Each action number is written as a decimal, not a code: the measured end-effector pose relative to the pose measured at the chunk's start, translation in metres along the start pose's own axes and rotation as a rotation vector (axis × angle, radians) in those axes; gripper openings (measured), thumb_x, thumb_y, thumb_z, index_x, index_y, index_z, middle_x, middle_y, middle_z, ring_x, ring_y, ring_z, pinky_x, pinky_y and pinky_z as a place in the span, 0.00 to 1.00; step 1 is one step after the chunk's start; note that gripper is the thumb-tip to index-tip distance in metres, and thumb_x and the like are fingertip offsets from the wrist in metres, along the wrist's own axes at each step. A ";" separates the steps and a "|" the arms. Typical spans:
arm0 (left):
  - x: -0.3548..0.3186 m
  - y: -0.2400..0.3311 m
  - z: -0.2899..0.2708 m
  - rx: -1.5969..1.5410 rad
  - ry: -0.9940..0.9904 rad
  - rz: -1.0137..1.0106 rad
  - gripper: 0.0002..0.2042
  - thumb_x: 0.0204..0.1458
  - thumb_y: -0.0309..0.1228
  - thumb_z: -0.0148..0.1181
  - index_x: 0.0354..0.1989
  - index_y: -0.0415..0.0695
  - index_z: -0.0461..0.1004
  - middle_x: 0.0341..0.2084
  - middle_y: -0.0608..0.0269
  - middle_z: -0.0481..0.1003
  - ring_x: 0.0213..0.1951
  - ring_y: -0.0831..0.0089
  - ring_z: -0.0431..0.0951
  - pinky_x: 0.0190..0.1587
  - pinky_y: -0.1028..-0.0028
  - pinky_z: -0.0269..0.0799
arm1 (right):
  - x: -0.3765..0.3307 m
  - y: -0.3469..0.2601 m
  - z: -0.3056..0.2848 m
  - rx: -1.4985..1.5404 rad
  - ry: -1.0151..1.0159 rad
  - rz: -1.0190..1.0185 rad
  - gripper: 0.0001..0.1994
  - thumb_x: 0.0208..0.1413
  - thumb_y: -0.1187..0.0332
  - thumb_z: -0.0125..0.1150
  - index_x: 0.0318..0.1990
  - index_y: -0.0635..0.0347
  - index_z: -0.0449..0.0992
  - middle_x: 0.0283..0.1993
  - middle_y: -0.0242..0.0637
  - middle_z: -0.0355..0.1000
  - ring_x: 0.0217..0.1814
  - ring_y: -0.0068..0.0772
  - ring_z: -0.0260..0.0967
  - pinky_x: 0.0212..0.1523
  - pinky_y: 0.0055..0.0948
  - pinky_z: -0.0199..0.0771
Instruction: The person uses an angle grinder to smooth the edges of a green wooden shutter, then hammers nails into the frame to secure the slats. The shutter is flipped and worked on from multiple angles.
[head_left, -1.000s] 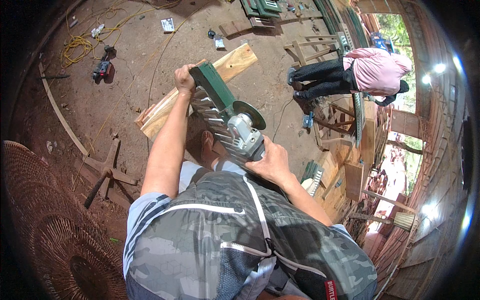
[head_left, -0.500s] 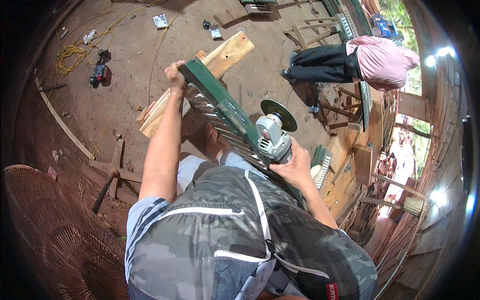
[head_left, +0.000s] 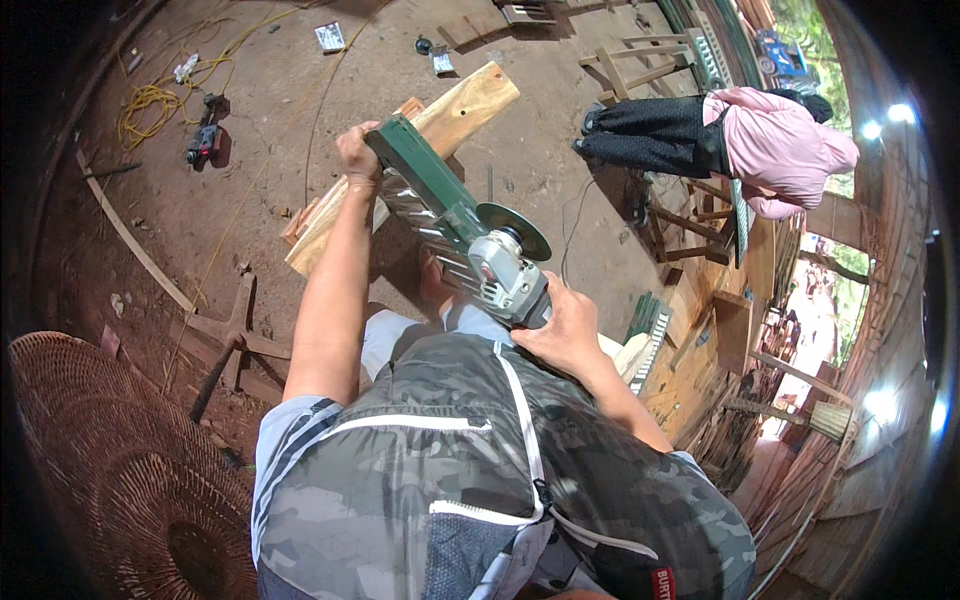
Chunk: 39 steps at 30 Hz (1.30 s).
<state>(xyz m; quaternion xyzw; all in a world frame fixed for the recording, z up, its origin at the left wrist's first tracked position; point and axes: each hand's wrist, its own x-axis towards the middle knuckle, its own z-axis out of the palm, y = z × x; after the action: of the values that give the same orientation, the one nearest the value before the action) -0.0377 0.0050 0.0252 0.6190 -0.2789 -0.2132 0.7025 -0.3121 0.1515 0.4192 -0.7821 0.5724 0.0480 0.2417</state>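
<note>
A: What has the left hand (head_left: 357,158) got?

B: It is clenched around the far end of a green carved wooden piece (head_left: 425,195), a long bar with a ribbed, notched underside. That piece runs slantwise from the hand back toward the person's body, raised above the dirt floor (head_left: 260,150).

A: And the right hand (head_left: 568,328)?

B: Its grip is wrapped around the rear of a grey angle grinder (head_left: 505,272). The grinder's disc (head_left: 513,230) sits just beside the near end of the green piece, touching or almost touching it; I cannot tell which.

A: What lies below them?

B: A pale wooden plank (head_left: 440,125) rests on the floor under the green piece, angled the same way.

A: Any containers about?

B: A large woven basket (head_left: 120,470) at the lower left, dark inside. Whether anything lies in it I cannot tell. A small flat box (head_left: 330,36) lies on the floor at the top, shut, contents hidden.

A: Anything else?

B: A coil of yellow cord (head_left: 150,100) and a dark power tool (head_left: 203,145) lie on the floor to the left, well apart from the hands. At the upper right another person in a pink top (head_left: 775,145) bends over beside wooden frames (head_left: 640,60).
</note>
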 end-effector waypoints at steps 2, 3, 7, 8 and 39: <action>-0.001 -0.001 -0.001 0.042 -0.004 0.020 0.07 0.54 0.23 0.55 0.31 0.46 0.82 0.31 0.56 0.85 0.33 0.58 0.84 0.39 0.60 0.74 | 0.004 -0.004 -0.001 -0.024 -0.028 0.013 0.34 0.37 0.59 0.78 0.54 0.61 0.76 0.34 0.53 0.80 0.40 0.60 0.81 0.44 0.50 0.79; -0.001 0.000 -0.001 0.051 -0.012 0.022 0.08 0.54 0.23 0.55 0.31 0.47 0.81 0.31 0.57 0.85 0.34 0.58 0.84 0.40 0.60 0.74 | 0.004 -0.005 -0.001 -0.035 -0.037 0.024 0.34 0.37 0.59 0.78 0.54 0.62 0.76 0.33 0.53 0.80 0.39 0.60 0.81 0.44 0.49 0.79; -0.004 0.016 0.001 0.155 -0.015 0.100 0.08 0.55 0.24 0.55 0.32 0.48 0.81 0.32 0.60 0.85 0.35 0.59 0.84 0.42 0.61 0.73 | 0.006 -0.006 0.000 -0.057 -0.046 0.031 0.34 0.36 0.59 0.78 0.54 0.64 0.75 0.32 0.54 0.79 0.39 0.60 0.81 0.44 0.49 0.79; -0.007 0.028 0.001 0.243 0.013 0.189 0.07 0.55 0.25 0.55 0.32 0.49 0.81 0.33 0.61 0.85 0.35 0.59 0.84 0.43 0.61 0.73 | 0.006 -0.006 0.000 -0.060 -0.045 0.033 0.34 0.36 0.59 0.77 0.55 0.64 0.75 0.32 0.54 0.79 0.39 0.60 0.81 0.44 0.49 0.79; -0.001 0.033 0.002 0.391 0.048 0.412 0.06 0.53 0.25 0.56 0.32 0.48 0.80 0.31 0.58 0.84 0.33 0.54 0.83 0.40 0.58 0.75 | 0.014 -0.015 0.001 -0.167 -0.107 0.052 0.38 0.36 0.57 0.77 0.57 0.69 0.75 0.36 0.58 0.81 0.43 0.62 0.81 0.48 0.50 0.80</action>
<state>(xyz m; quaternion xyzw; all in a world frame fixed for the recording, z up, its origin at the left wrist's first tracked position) -0.0414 0.0089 0.0581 0.6777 -0.4182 0.0065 0.6048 -0.2931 0.1429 0.4180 -0.7807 0.5728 0.1437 0.2044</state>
